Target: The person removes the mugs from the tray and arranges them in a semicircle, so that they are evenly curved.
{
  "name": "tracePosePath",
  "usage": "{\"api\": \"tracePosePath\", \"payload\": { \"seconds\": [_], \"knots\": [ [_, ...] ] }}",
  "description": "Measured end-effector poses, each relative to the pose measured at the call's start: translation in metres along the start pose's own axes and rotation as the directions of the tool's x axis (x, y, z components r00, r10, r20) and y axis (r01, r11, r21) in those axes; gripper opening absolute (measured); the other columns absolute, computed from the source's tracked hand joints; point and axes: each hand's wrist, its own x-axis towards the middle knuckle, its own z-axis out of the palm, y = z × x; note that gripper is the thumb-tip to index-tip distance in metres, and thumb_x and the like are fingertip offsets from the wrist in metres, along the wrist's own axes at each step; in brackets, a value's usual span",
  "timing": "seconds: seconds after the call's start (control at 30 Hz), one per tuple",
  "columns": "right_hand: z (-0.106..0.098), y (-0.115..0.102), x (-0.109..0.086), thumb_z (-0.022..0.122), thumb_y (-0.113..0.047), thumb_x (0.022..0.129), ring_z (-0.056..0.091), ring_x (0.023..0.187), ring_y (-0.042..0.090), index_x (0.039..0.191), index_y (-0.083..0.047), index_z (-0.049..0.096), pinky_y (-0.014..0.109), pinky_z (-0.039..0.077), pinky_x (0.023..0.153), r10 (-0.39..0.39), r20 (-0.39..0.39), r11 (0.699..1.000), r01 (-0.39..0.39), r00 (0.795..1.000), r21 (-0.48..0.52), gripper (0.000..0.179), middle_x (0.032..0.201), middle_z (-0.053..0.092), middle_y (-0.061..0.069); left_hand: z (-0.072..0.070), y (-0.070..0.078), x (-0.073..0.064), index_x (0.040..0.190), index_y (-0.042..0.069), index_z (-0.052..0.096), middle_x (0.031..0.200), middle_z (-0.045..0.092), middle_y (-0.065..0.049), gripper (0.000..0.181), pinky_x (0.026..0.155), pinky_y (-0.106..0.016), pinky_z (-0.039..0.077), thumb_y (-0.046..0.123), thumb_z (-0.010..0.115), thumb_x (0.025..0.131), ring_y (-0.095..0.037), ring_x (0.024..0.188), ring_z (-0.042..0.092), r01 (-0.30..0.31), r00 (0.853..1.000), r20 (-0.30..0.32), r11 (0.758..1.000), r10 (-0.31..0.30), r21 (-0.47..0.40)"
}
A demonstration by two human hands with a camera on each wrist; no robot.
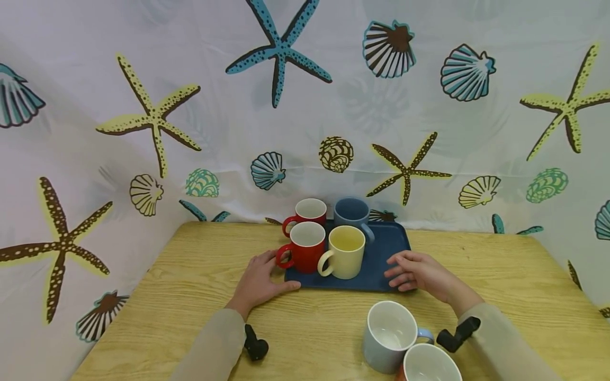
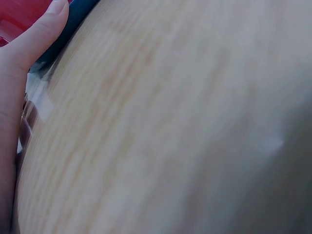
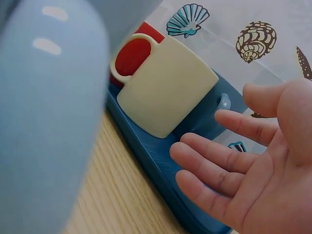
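A navy blue tray (image 1: 383, 248) carries two red mugs with white insides, a front one (image 1: 310, 251) and a back one (image 1: 312, 209), plus a cream mug (image 1: 347, 259) and a blue mug (image 1: 351, 211). At the tray's front left corner is my left hand (image 1: 259, 280), its thumb (image 2: 48, 24) stretched along the tray's edge and its other fingers partly hidden beside the red handle. My right hand (image 1: 421, 272) hovers by the right end of the tray, palm turned inward. Its fingers (image 3: 214, 170) are loosely bent around nothing.
Closer to me on the wooden table (image 1: 310, 328) stand a light blue mug (image 1: 388, 336) and an orange-red mug (image 1: 429, 365), close together below my right hand. A white cloth (image 1: 333, 116) printed with starfish and shells hangs behind and beside the table.
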Motion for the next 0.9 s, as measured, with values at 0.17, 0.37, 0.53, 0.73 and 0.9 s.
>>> {"api": "tracePosePath", "payload": {
  "seconds": [0.17,0.37,0.53,0.73,0.9],
  "knots": [
    [0.003,0.002,0.007,0.047,-0.035,0.098,0.063,0.094,0.030,0.121,0.000,0.048,0.043,0.050,0.082,0.006,-0.010,1.000,-0.006,1.000,0.009,0.041,0.112,0.061,0.021,-0.001,0.000,-0.001,0.133,0.019,0.053,0.140,0.042,-0.005,0.096,0.105,-0.050,0.027,0.083,0.053,0.062,-0.029,0.129,0.035,-0.015,1.000,-0.008,1.000,0.015,0.001],
    [0.003,0.000,0.012,0.047,-0.035,0.098,0.063,0.094,0.030,0.125,0.003,0.043,0.042,0.050,0.082,0.018,-0.017,1.000,-0.018,1.000,-0.006,0.046,0.112,0.061,0.022,-0.002,0.002,-0.002,0.132,0.019,0.054,0.139,0.043,-0.006,0.095,0.106,-0.049,0.025,0.083,0.054,0.062,-0.028,0.128,0.037,-0.020,1.000,-0.008,1.000,0.020,-0.002],
    [-0.005,-0.005,0.016,0.044,-0.033,0.099,0.063,0.095,0.030,0.129,0.006,0.039,0.043,0.050,0.082,0.034,-0.010,0.998,-0.035,0.999,-0.054,0.049,0.114,0.060,0.024,-0.002,0.001,-0.001,0.133,0.019,0.054,0.140,0.043,-0.005,0.094,0.106,-0.047,0.024,0.082,0.055,0.063,-0.028,0.128,0.036,-0.021,1.000,-0.006,1.000,0.021,0.007],
    [-0.011,-0.011,0.026,0.044,-0.031,0.099,0.062,0.096,0.031,0.133,0.008,0.034,0.042,0.050,0.081,0.046,-0.019,0.996,-0.048,0.999,-0.079,0.053,0.115,0.059,0.023,-0.004,0.001,-0.002,0.133,0.018,0.053,0.140,0.042,-0.006,0.095,0.108,-0.048,0.020,0.082,0.055,0.063,-0.028,0.130,0.035,-0.019,1.000,-0.004,1.000,0.019,0.008],
    [-0.013,-0.013,0.036,0.043,-0.031,0.099,0.062,0.095,0.031,0.135,0.006,0.032,0.042,0.050,0.081,0.061,-0.050,0.995,-0.065,0.997,-0.079,0.053,0.116,0.058,0.024,-0.004,0.002,-0.002,0.132,0.018,0.054,0.140,0.042,-0.006,0.094,0.108,-0.048,0.020,0.082,0.054,0.063,-0.028,0.129,0.035,-0.027,1.000,-0.004,1.000,0.027,0.009]
  ]
}}
